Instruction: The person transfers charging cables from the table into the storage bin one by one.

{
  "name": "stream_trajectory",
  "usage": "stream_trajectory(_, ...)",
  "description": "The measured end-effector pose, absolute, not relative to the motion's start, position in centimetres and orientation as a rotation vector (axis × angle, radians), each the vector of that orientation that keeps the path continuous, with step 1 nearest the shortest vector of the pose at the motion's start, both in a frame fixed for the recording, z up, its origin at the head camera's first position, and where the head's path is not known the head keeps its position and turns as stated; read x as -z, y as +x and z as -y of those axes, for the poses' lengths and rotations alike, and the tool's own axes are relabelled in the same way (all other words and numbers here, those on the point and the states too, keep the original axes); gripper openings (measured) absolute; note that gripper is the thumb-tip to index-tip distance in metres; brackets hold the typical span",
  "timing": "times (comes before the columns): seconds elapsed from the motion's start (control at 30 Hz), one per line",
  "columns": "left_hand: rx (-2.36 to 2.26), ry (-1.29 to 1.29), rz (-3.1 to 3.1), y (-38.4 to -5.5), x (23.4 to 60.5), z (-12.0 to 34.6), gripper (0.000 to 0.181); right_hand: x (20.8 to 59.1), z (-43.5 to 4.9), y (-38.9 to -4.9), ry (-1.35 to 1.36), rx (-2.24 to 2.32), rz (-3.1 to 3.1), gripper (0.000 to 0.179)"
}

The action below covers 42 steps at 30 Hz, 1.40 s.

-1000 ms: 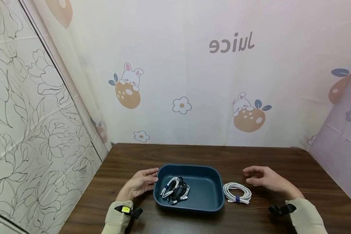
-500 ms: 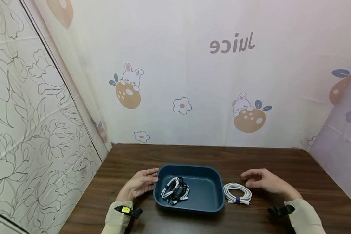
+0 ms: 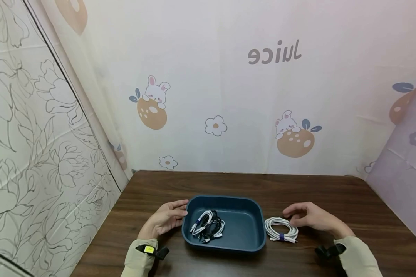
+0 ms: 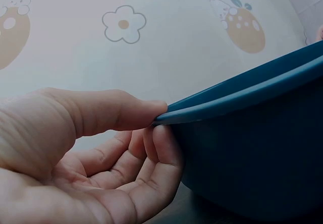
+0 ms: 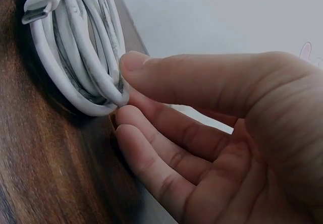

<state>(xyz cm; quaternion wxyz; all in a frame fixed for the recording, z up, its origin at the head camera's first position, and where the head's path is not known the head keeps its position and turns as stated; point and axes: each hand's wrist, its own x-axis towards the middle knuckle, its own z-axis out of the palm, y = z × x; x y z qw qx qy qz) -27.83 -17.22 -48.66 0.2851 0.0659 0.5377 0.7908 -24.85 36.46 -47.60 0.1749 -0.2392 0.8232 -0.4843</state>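
Observation:
My left hand (image 3: 165, 219) is at the left side of a dark blue tray (image 3: 240, 230). The left wrist view shows its thumb on top of the rim (image 4: 227, 103) and the fingers curled below, pinching it. To the right of the tray lies a coiled white cable (image 3: 276, 220) with a purple tie (image 3: 281, 236). Beside that coil is my right hand (image 3: 315, 219), thumb and fingers spread apart. In the right wrist view the fingertips reach the edge of the white coil (image 5: 75, 47); whether they touch it I cannot tell.
Inside the tray, toward its left, lie a bundled white cable (image 3: 203, 216) and a black cable (image 3: 212, 229), overlapping. The brown wooden table (image 3: 152, 188) meets a printed curtain (image 3: 228, 146) at the back. Another curtain (image 3: 55, 154) hangs at the left.
My right hand has moved a little left and toward me, closer to the white cable coil. The left hand and the tray have stayed where they were.

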Motion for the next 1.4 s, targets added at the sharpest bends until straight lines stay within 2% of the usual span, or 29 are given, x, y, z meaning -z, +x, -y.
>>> stream_trajectory(0.7, -2.105, 0.183, -1.458, -27.65, 48.79, 17.27, 0.055, 48.0, -35.96, -24.8, -0.588, 1.356, -2.332, 0.03)
stream_trajectory(1.4, -2.099, 0.188, -1.47, -27.95, 49.24, 17.31, 0.054, 47.34, -35.67, -24.8, -0.66, 1.315, -2.333, 0.024)
